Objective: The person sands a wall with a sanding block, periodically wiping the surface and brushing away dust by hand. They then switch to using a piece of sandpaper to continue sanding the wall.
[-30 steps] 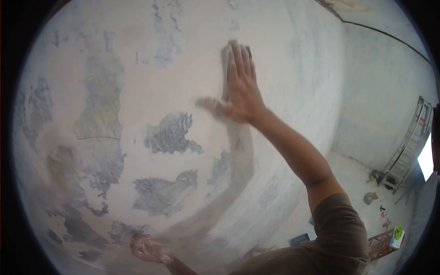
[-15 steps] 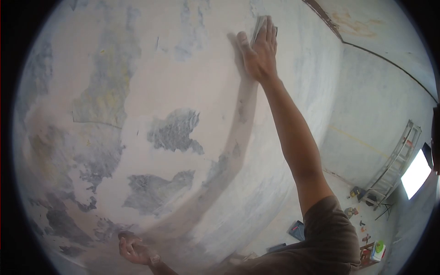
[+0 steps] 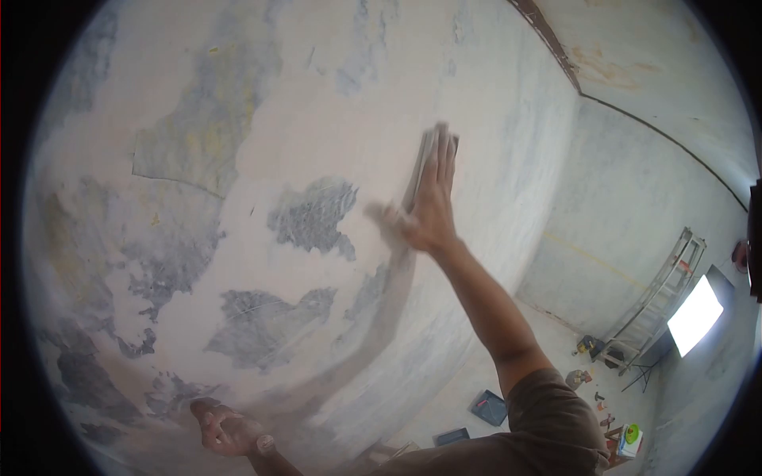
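Observation:
My right hand is raised against the patchy plastered wall, fingers stretched together over a flat grey piece of sandpaper. Its edges show on both sides of the fingers, and the thumb sticks out to the left, blurred. Low at the left, my left hand is close to the wall with loosely bent fingers and nothing visible in it. Grey bare patches break up the pale plaster between the two hands. A shadow of the right arm falls across the wall.
On the floor at the lower right lie a dark blue tray and several small items. A ladder leans near the far wall beside a bright lamp panel. A small stand holds a green round object.
My right hand has slid down the wall with the sandpaper, its thumb now spread wider. My left hand stays low near the wall. The view has shifted slightly.

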`<state>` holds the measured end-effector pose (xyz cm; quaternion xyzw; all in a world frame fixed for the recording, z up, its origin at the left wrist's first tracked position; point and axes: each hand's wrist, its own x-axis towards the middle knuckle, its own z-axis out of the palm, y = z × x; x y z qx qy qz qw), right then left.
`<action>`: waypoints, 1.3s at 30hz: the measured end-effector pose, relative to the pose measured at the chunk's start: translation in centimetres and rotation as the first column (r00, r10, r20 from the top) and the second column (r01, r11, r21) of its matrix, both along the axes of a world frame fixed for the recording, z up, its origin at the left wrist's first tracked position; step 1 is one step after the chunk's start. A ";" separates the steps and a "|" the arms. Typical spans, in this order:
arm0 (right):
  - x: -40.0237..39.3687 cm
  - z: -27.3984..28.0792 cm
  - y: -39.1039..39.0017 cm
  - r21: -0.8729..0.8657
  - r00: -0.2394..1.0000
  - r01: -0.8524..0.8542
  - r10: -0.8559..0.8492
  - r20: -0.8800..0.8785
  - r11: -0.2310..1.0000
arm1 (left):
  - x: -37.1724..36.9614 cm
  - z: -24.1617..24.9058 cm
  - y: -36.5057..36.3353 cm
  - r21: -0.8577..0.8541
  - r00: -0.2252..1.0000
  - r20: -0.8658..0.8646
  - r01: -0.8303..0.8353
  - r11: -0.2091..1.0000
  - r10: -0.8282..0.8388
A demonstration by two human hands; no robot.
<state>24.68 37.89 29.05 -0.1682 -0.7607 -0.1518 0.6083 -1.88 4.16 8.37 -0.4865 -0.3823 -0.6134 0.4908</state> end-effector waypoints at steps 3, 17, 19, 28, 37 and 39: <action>0.1 2.6 0.7 0.000 0.999 0.034 -0.034 -0.007 0.999 | -0.2 -1.0 0.3 0.039 1.000 0.006 -0.014 0.999 0.013; 1.0 10.0 4.0 -0.058 0.989 0.078 -0.084 -0.124 0.995 | -0.8 -0.6 0.4 0.126 0.988 -0.031 -0.147 0.981 0.152; 1.2 11.3 4.1 -0.234 0.969 -0.024 -0.036 -0.246 0.972 | -1.2 -1.0 0.3 0.104 0.991 -0.041 -0.126 0.987 0.130; 0.9 6.8 3.3 -0.096 0.987 0.068 -0.081 -0.136 0.993 | -1.8 -2.3 0.1 0.085 0.994 -0.051 -0.092 0.992 0.097; -0.1 2.1 0.8 0.006 0.995 0.095 -0.095 0.008 0.995 | -3.0 -3.2 0.1 0.025 0.990 -0.143 0.002 1.000 0.002; 1.2 8.1 3.9 -0.160 0.986 0.108 -0.126 -0.106 0.981 | -2.5 -2.4 0.1 0.064 0.989 -0.125 -0.069 0.996 0.077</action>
